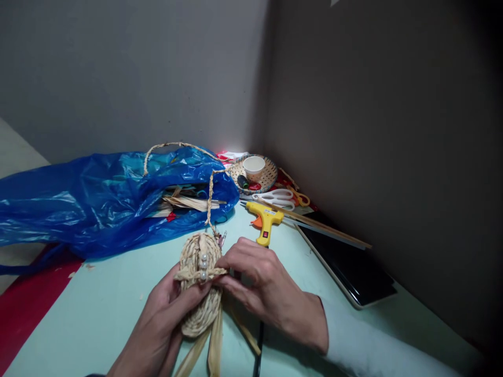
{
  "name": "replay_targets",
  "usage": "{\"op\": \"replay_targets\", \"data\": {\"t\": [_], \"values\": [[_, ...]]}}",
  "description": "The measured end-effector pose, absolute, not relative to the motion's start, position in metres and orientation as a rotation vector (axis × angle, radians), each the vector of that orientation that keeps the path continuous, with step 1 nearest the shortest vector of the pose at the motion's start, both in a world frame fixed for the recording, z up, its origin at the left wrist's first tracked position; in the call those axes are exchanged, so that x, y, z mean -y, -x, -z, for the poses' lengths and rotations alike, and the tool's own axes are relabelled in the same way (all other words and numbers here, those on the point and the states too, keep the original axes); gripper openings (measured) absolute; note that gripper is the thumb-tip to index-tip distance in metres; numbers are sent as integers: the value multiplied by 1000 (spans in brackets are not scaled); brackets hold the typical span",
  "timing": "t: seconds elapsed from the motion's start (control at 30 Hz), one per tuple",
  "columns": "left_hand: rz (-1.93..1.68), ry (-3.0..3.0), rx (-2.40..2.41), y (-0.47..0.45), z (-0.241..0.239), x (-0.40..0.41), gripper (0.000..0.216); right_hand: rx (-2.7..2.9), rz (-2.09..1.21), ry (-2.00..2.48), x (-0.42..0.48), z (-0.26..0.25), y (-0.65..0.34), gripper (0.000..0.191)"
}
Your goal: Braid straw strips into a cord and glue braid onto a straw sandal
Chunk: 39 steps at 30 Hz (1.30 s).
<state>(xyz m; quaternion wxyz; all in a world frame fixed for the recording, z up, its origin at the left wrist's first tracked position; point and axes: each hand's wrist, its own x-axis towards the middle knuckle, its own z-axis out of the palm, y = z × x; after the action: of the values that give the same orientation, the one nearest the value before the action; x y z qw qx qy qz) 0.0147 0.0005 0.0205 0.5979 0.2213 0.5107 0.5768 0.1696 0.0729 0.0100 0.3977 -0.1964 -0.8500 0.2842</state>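
I hold a small oval woven straw piece (198, 309) upright over the pale green table (102, 309). Two white pearl beads (203, 266) sit on a straw band across its front. My left hand (157, 327) cups the piece from below and behind, thumb pressed on its front. My right hand (263, 285) pinches the straw band at the piece's right side. A braided straw cord (210, 196) runs from the top of the piece up over a blue plastic bag. Loose straw strips (216, 348) hang down beneath it.
A blue plastic bag (94, 201) with straw strips lies at the left. A yellow glue gun (266, 220), white scissors (275, 198), a woven tray (269, 175) with a white cup (253, 167), wooden sticks (326, 226) and a dark tablet (351, 269) lie to the right, near grey walls.
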Motion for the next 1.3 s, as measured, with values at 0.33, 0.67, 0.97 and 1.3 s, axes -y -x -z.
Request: {"op": "replay_targets", "data": {"t": [0.33,0.67,0.97,1.3], "values": [[-1403,-525,-1247,-15,-15,-4,61,2044,-916,748,-66,-8,-166,10],[-1402,-555,-1199,-12,-8,-2,64,1993,-793,598,-62,-6,-164,10],[-1442,-470,-1189,-19,-14,-3,72,1913,-890,736,-60,-4,-160,15],[-1433,-521,-1226,-8,-8,-2,73,1892,-946,714,-60,-6,-159,18]]}}
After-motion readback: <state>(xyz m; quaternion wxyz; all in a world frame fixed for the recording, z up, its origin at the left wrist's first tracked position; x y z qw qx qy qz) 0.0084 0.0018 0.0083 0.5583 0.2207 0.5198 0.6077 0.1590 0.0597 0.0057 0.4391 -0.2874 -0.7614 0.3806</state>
